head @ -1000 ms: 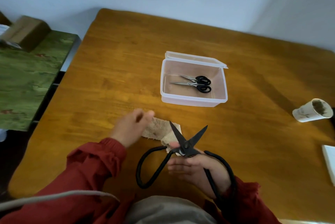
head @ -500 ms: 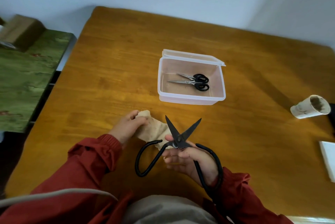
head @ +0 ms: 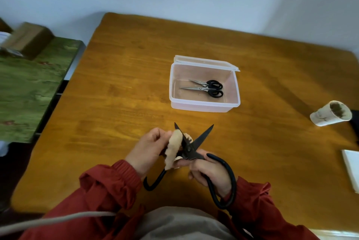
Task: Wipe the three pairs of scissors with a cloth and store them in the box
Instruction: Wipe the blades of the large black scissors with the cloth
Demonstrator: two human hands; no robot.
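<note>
Just now the large black iron scissors with wide loop handles (head: 189, 152) are held over the near part of the orange-brown wooden surface (head: 116, 94), straight in front of the person. Their blades are spread in a V with the tips pointing away, toward the clear plastic box (head: 204, 108), whose hinged lid is folded back. That box stands beyond both hands and a little to the right, well apart from the blade tips. The two small steel scissors with black handles (head: 206, 88) lie inside it, tips to the left.

The right hand (head: 211, 173) grips the big pair just behind the pivot, with one loop curving round its outer side. The left hand (head: 147, 148) pinches the beige fluffy cloth (head: 173, 146) around the left blade (head: 177, 127), leaving only the tip showing; the right blade (head: 204, 135) is bare.

This looks like the third pair, mid-wipe. The stroke should run along the left blade's long axis, away and slightly left. The right hand seems better placed for the later carry to the box.
</note>
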